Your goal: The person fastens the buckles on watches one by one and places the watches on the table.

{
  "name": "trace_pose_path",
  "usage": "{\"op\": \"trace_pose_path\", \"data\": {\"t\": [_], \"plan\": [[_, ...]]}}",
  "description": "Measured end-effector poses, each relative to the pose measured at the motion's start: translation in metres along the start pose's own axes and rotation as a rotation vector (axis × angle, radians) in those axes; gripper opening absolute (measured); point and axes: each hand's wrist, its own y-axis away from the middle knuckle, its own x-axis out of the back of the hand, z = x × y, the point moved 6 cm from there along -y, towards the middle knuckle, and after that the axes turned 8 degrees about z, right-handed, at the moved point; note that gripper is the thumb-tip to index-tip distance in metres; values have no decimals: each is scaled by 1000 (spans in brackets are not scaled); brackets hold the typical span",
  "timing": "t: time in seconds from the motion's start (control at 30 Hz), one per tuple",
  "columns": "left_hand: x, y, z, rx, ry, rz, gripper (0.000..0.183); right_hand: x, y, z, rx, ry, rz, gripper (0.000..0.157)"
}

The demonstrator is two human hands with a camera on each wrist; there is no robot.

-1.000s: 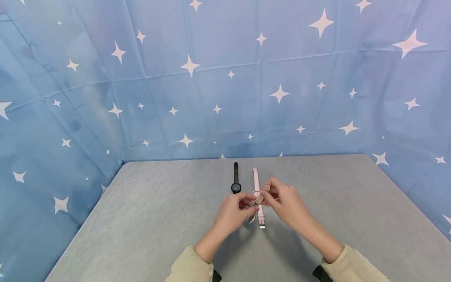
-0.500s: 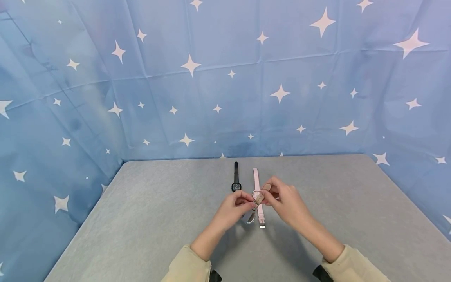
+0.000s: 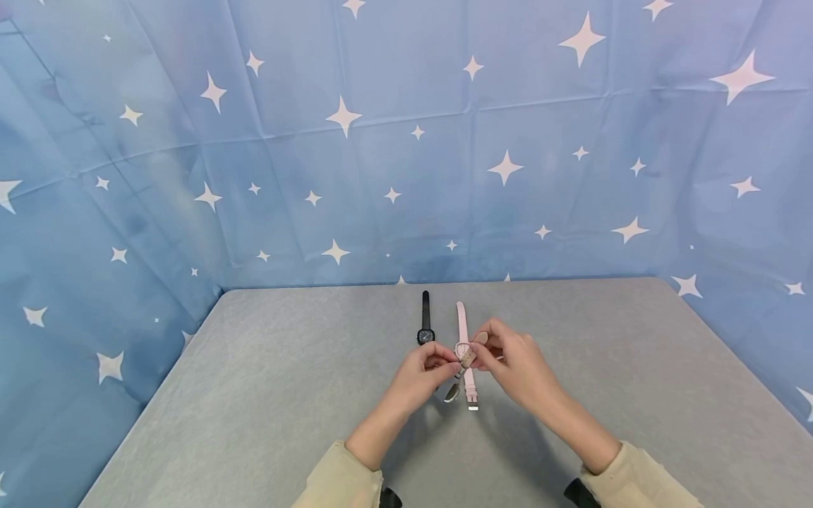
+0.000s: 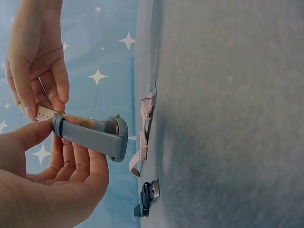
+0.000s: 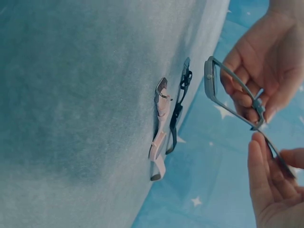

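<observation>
A wristwatch (image 4: pixel 92 135) hangs between the two hands, its strap grey on one face and beige on the other. The strap runs through its buckle into a loop, and the case (image 5: pixel 209 78) hangs at the far end of that loop. My left hand (image 3: pixel 413 375) pinches the strap at the buckle between thumb and fingers. With thumb and fingers my right hand (image 3: pixel 519 361) grips the strap's punched free end. Below them on the table lies a pink watch (image 3: pixel 462 323), partly covered by the held watch. Left of it is a black watch (image 3: pixel 425 336), its lower part hidden behind my left hand.
The grey table (image 3: pixel 279 374) spreads out on both sides of the watches. A blue cloth (image 3: pixel 406 162) with white stars hangs behind its back edge and along the sides.
My left hand has shifted its hold slightly around the buckle, and the case now hangs lower and in fuller view. The right hand stays almost still. The watches on the table have not moved.
</observation>
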Motion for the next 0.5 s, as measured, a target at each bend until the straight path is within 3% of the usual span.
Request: {"op": "trace_pose_path", "data": {"t": [0.1,0.5], "plan": [[2,4,9,-4,7,7,12,-1,0,1,-2,7,-3,4],[1,4,7,3,25,19,12,-1,2,1,6,22,5,5]]}}
